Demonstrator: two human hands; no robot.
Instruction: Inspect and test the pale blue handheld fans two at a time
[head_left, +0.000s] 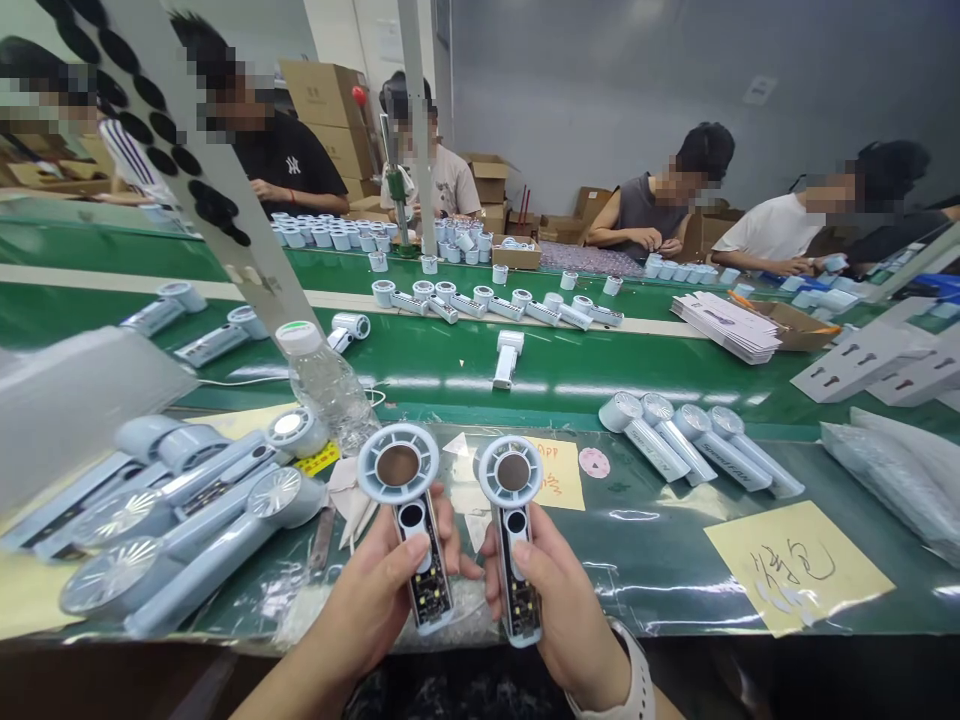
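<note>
My left hand point(367, 610) grips a pale blue handheld fan body point(409, 510) by its handle. Its back is open, showing a circuit board, and its round head has a brown centre. My right hand point(559, 610) holds a matching fan body point(514, 520) upright, close beside the first, with a white watch point(628, 683) on that wrist. The two bodies do not touch. Assembled fans point(195, 510) lie in a heap to the left of my hands. Another row of fans point(690, 445) lies to the right.
A plastic water bottle point(326, 385) lies just beyond the left heap. A yellow handwritten note point(795, 565) sits on my bench at the right. Beyond it runs a green conveyor belt point(450, 365) carrying fan parts. Several co-workers sit across it among cardboard boxes point(330, 110).
</note>
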